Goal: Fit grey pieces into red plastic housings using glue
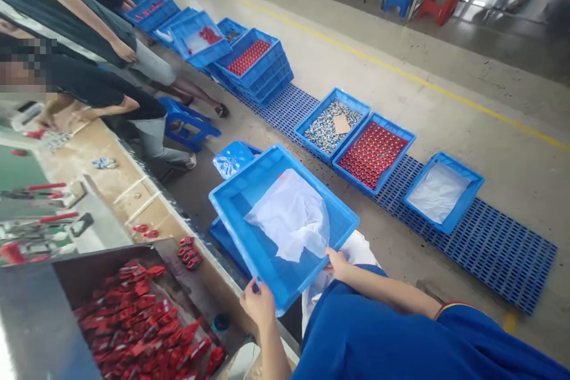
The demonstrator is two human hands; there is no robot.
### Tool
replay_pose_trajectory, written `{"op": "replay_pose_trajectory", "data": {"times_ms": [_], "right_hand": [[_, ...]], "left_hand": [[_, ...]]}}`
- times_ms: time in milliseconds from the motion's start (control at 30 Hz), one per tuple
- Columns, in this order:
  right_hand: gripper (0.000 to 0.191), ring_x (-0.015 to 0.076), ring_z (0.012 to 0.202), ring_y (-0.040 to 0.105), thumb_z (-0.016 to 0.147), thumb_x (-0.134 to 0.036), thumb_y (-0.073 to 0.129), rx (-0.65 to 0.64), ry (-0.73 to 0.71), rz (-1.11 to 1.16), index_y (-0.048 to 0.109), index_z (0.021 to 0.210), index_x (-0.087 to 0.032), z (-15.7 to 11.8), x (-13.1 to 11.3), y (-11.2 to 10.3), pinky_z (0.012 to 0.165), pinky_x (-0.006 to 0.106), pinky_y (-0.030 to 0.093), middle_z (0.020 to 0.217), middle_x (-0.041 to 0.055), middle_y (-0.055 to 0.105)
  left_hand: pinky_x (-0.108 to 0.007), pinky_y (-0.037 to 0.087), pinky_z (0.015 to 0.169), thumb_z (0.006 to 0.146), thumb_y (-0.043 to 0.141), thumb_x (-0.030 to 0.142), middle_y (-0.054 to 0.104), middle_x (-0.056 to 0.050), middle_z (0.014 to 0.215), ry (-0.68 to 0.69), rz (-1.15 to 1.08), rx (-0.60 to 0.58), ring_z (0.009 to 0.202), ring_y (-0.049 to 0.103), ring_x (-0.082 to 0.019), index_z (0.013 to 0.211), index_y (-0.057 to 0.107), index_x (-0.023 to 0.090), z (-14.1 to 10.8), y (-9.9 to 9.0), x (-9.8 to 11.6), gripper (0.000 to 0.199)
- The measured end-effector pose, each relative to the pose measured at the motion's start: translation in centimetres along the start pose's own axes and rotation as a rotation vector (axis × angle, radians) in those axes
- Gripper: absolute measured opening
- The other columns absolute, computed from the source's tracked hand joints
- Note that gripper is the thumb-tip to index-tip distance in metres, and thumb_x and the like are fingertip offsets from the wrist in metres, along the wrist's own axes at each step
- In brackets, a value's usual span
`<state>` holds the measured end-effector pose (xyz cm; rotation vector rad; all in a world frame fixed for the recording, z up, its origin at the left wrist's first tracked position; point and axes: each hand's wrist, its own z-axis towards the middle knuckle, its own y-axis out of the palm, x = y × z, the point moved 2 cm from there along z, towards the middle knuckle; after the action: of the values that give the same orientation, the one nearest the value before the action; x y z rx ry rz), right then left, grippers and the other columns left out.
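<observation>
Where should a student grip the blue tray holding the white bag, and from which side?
Grip the blue plastic tray by its raised rim, either side of the nearest corner, coming from the person's own side, as the left hand and right hand do. The rim stands bare, while the white bag lies loose inside, so fingers can likely curl under it.

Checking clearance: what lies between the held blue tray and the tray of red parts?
Only bare grey concrete floor lies between the blue tray and the tray of red parts, in the head view.
</observation>
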<state>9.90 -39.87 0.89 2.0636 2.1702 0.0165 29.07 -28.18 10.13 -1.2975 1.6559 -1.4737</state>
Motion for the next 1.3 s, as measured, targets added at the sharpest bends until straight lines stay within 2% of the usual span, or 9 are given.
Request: {"op": "replay_pose_trajectory", "data": {"times_ms": [100, 267, 567, 667, 767, 933, 1100, 1200, 1300], "right_hand": [[0.031, 0.0156, 0.089, 0.07, 0.104, -0.041, 0.063, 0.052, -0.032, 0.111, 0.066, 0.12, -0.015, -1.5, -1.9, -4.5, 0.079, 0.033, 0.063, 0.11, 0.0062, 0.071], [0.028, 0.0135, 0.081, 0.069, 0.104, -0.042, 0.064, 0.171, -0.162, 0.296, 0.068, 0.106, -0.014, -3.2, -5.1, -10.6, 0.075, 0.03, 0.061, 0.096, 0.0029, 0.071], [0.033, 0.0199, 0.071, 0.064, 0.065, -0.045, 0.083, 0.438, -0.42, 0.699, 0.061, 0.071, -0.021, -7.0, -3.6, -18.0, 0.063, 0.03, 0.057, 0.067, 0.0001, 0.067], [0.036, 0.0223, 0.069, 0.065, 0.052, -0.044, 0.084, 0.497, -0.465, 0.827, 0.063, 0.072, -0.022, -8.3, -1.7, -19.0, 0.063, 0.033, 0.059, 0.067, -0.0004, 0.069], [0.039, 0.024, 0.076, 0.07, 0.051, -0.041, 0.085, 0.544, -0.499, 0.939, 0.066, 0.079, -0.021, -9.0, -0.2, -19.2, 0.07, 0.034, 0.061, 0.075, 0.0005, 0.074], [0.05, 0.0282, 0.091, 0.074, 0.051, -0.04, 0.089, 0.579, -0.484, 1.08, 0.069, 0.092, -0.02, -9.3, 1.5, -19.1, 0.073, 0.034, 0.062, 0.093, 0.0049, 0.08], [0.046, 0.0198, 0.077, 0.068, 0.053, -0.035, 0.091, 0.561, -0.439, 1.175, 0.066, 0.088, -0.02, -7.0, 1.8, -21.8, 0.064, 0.029, 0.059, 0.08, -0.0012, 0.074], [0.035, 0.0151, 0.07, 0.065, 0.067, -0.034, 0.089, 0.518, -0.38, 1.192, 0.064, 0.086, -0.019, -4.1, 0.8, -25.9, 0.062, 0.026, 0.057, 0.074, -0.0037, 0.069], [0.023, 0.011, 0.067, 0.063, 0.091, -0.034, 0.077, 0.449, -0.312, 1.183, 0.065, 0.091, -0.015, -0.1, -1.2, -31.6, 0.062, 0.024, 0.056, 0.079, -0.0022, 0.067]], "left_hand": [[-0.055, 0.055, 0.106, 0.093, 0.041, 0.023, 0.068, -0.028, 0.11, 0.066, -0.028, 0.028, 0.122, 0.066, -0.043, 0.125, 0.066, 0.003, 0.4, -0.5, 5.1, 0.045], [-0.047, 0.049, 0.116, 0.095, 0.044, 0.017, 0.069, -0.02, 0.125, 0.426, -0.135, -0.104, 0.129, 0.064, -0.033, 0.115, 0.071, 0.015, 1.5, 1.2, 16.3, 0.034], [-0.048, 0.044, 0.121, 0.096, 0.051, 0.016, 0.051, -0.018, 0.159, 1.036, -0.203, -0.365, 0.149, 0.05, -0.033, 0.144, 0.062, 0.02, 4.0, 7.6, 48.6, 0.05], [-0.048, 0.054, 0.108, 0.096, 0.059, 0.022, 0.05, -0.021, 0.158, 1.13, -0.143, -0.474, 0.131, 0.066, -0.037, 0.151, 0.057, 0.023, 2.0, 9.7, 58.5, 0.054], [-0.05, 0.056, 0.102, 0.101, 0.06, 0.033, 0.048, -0.024, 0.158, 1.196, -0.131, -0.522, 0.122, 0.07, -0.035, 0.156, 0.05, 0.023, -1.7, 11.2, 65.2, 0.057], [-0.054, 0.056, 0.105, 0.102, 0.064, 0.043, 0.057, -0.014, 0.15, 1.264, -0.217, -0.536, 0.126, 0.064, -0.03, 0.148, 0.053, 0.021, -8.4, 12.9, 71.7, 0.051], [-0.047, 0.058, 0.098, 0.099, 0.069, 0.038, 0.067, -0.011, 0.129, 1.266, -0.308, -0.61, 0.113, 0.067, -0.025, 0.127, 0.065, 0.017, -13.5, 14.4, 75.5, 0.036], [-0.04, 0.053, 0.103, 0.098, 0.061, 0.028, 0.07, -0.01, 0.117, 1.257, -0.401, -0.633, 0.112, 0.065, -0.023, 0.113, 0.068, 0.016, -13.6, 14.4, 73.8, 0.02], [-0.032, 0.054, 0.097, 0.094, 0.053, 0.031, 0.072, -0.007, 0.113, 1.163, -0.441, -0.624, 0.108, 0.067, -0.021, 0.109, 0.068, 0.02, -10.8, 14.5, 66.9, 0.024]]}}
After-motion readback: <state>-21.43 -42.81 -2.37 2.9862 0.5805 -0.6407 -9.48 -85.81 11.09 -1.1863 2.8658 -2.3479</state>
